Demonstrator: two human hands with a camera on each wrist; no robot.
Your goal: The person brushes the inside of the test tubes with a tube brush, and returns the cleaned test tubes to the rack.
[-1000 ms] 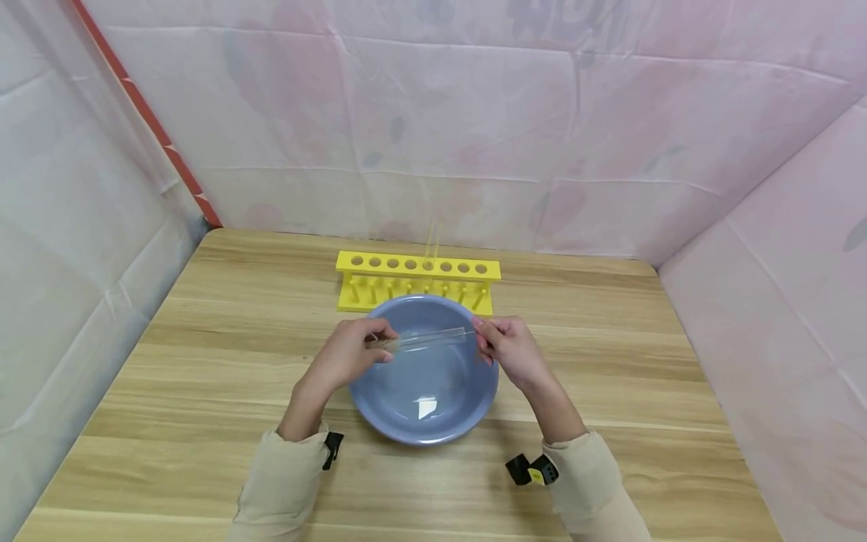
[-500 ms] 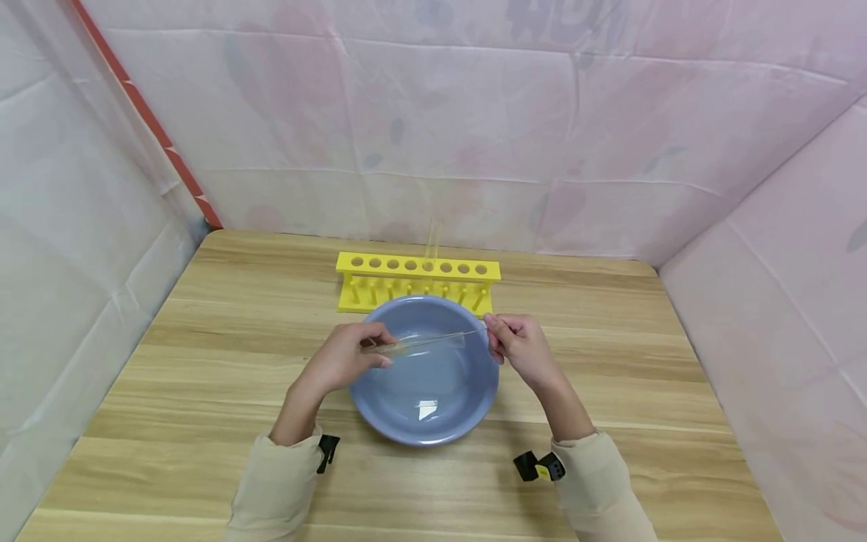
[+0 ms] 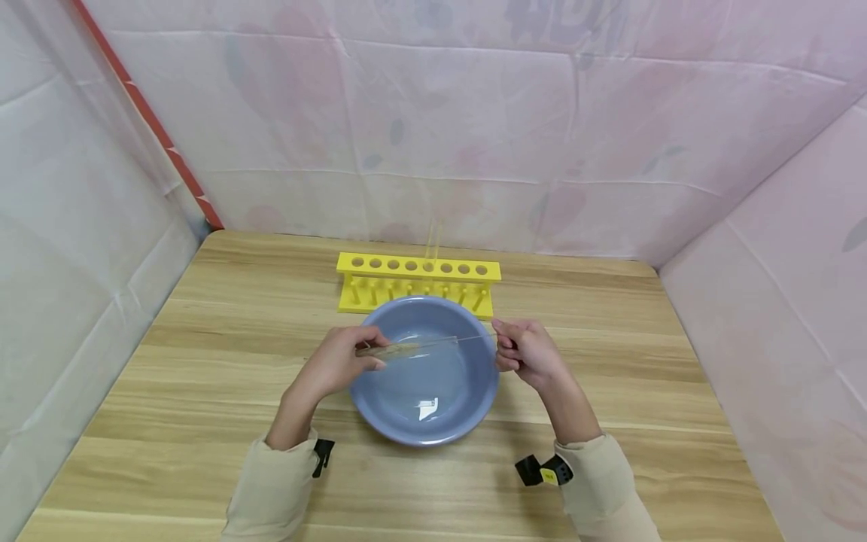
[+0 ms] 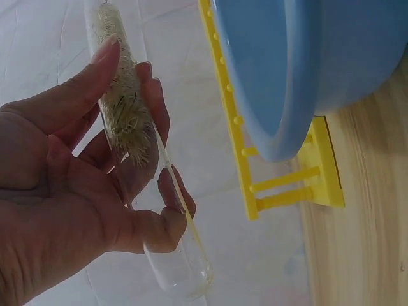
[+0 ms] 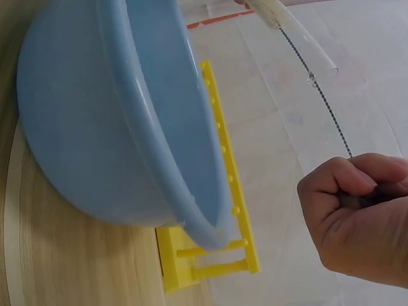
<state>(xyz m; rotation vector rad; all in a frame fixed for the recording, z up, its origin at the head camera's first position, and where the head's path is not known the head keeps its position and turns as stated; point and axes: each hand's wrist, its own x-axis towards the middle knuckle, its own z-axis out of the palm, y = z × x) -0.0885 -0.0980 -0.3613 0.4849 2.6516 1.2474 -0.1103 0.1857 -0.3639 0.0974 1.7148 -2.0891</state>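
My left hand (image 3: 339, 361) grips a clear glass test tube (image 4: 172, 268), its fingers and thumb curled round the glass. Inside the tube sits the pale bristle head of a test tube brush (image 4: 121, 83), short of the rounded closed end. The brush's twisted wire (image 5: 325, 102) runs out of the tube's open mouth to my right hand (image 3: 531, 350), which holds it in curled fingers. Tube and wire lie nearly level over the blue basin (image 3: 423, 436), the mouth pointing right.
Behind the basin stands a yellow test tube rack (image 3: 420, 269) with a row of holes and pegs. Another clear test tube (image 3: 433, 241) stands upright in it. The wooden table (image 3: 223, 354) meets cloth-covered walls at the back and sides.
My right hand has moved to the right, drawing more wire out of the tube's mouth. My left hand has shifted slightly left and down with the tube.
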